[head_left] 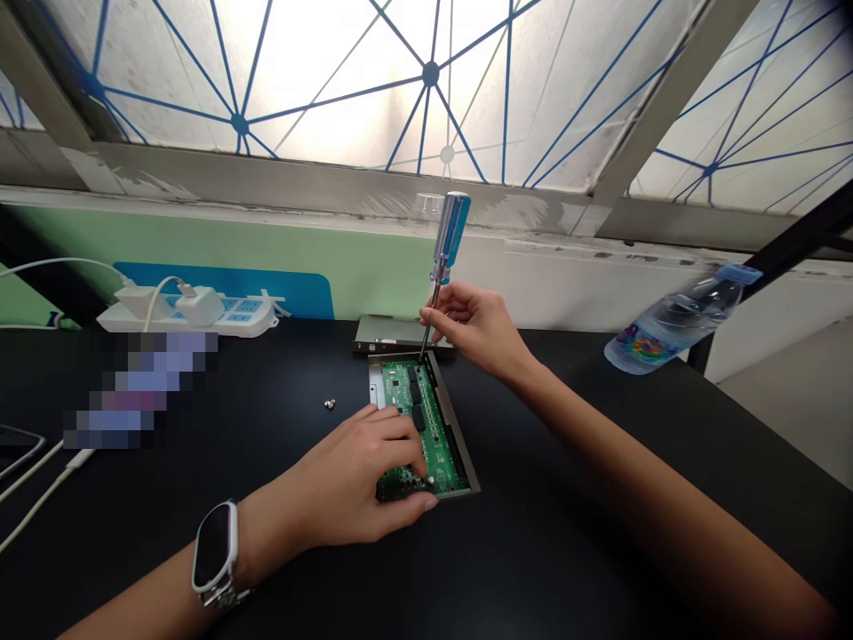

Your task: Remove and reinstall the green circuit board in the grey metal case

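A green circuit board [436, 436] in a grey metal frame lies on the black table. My left hand [373, 462] is on its near left part, with the thumb along the front edge and the fingers bent over the board, gripping the frame. My right hand [476, 324] pinches the shaft of a screwdriver [451, 231] with a blue and clear handle. The screwdriver stands nearly upright, its tip down at the far end of the board. Several small screws [330, 404] lie to the left of the board. Behind it is a flat metal cover [393, 331].
At the back left a white power strip [257, 318] holds plugged-in chargers. A blurred-out object [147, 391] and a phone [17, 444] with cables lie at the left. A tilted plastic water bottle [673, 324] is at the back right. The wall and window rise behind the table.
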Motion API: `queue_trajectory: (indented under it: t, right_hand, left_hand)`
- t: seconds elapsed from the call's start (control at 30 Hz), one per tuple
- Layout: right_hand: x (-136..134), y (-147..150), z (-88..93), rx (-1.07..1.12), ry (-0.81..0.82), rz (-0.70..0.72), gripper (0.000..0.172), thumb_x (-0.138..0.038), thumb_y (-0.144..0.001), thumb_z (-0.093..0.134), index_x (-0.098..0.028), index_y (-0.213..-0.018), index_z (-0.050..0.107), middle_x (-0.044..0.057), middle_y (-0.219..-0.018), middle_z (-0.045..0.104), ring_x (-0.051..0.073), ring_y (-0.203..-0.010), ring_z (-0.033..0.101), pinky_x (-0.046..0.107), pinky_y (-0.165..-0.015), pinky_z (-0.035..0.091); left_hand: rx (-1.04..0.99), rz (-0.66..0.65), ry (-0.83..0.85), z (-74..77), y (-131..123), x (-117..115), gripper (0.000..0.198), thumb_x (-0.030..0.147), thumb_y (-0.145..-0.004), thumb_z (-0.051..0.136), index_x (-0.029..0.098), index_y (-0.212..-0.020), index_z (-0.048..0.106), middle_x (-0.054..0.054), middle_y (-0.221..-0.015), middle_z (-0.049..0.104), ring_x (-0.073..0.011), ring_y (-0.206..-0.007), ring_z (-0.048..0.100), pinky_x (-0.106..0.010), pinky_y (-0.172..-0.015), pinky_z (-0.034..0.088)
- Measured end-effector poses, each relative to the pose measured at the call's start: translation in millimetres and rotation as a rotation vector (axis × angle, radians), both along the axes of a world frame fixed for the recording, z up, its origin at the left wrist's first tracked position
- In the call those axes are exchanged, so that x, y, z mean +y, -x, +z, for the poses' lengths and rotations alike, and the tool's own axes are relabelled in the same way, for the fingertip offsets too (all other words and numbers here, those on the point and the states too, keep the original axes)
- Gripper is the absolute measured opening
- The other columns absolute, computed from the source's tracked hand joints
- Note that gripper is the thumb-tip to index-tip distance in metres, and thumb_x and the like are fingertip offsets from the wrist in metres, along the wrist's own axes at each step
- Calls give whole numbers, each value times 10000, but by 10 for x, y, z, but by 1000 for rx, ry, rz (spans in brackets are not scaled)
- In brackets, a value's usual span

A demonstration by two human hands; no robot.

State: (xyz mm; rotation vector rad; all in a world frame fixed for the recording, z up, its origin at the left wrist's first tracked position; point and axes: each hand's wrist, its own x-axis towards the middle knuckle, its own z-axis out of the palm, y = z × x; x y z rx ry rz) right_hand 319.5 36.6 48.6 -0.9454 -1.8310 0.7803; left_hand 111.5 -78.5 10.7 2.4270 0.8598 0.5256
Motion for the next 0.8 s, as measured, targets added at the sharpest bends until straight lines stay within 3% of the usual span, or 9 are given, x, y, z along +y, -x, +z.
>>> queue_trajectory:
  t: [0.1,0.17,0.27,0.4,0.6,0.7,0.8]
  right_hand:
    - [-1,-18,51,-18,117,71,336,-438,-933,691,-189,-1148,621,85,-1067,752,136,-593,723,233,-437,519]
    - [1,-34,80,-25,176,123,330,-425,-971,635,-177,-1187,618,105,-1119,751,131,-594,733,219,-418,513]
    - [6,-50,91,-22,166,154,299,-433,-978,627,-156,-1086,663,105,-1065,767,143,-625,751,232,-479,572]
    - [-5,-39,65,-29,69,69,318,-475,-933,693,-158,-919,696,85,-912,781,161,-598,749,273,-548,613]
    - [-6,-18,27,27,46,4,347,-492,-885,746,-166,-798,665,87,-823,763,190,-606,747,296,-531,613]
    - [-7,-20,62,21,118,49,341,-478,-899,737,-173,-1029,658,103,-987,764,178,-610,747,253,-444,556]
    - [-27,-21,129,68,214,152,471,-492,-929,700,-226,-1282,538,119,-1218,715,147,-599,739,226,-395,510]
  left_hand:
    - [2,-1,3,6,2,5,111,306,-900,716,202,-889,675,-27,-959,680,-219,-913,611,-374,-854,392]
    - [3,-1,3,10,3,10,108,302,-900,716,202,-894,676,-25,-963,682,-218,-916,613,-376,-858,390]
    - [5,-1,1,12,3,12,108,299,-895,720,201,-892,676,-24,-959,680,-218,-913,612,-379,-855,388]
    - [-3,-4,-1,7,4,7,113,304,-894,717,201,-884,674,-26,-958,683,-219,-912,612,-379,-850,391]
    - [-1,2,-5,4,0,7,105,299,-891,719,204,-886,677,-28,-963,687,-221,-919,613,-373,-846,400]
    - [-1,1,-7,5,0,14,102,299,-895,715,205,-884,675,-27,-961,688,-217,-917,616,-373,-851,397]
    - [-6,-5,-11,3,-2,21,101,299,-898,713,206,-888,673,-25,-964,690,-216,-918,622,-374,-855,392]
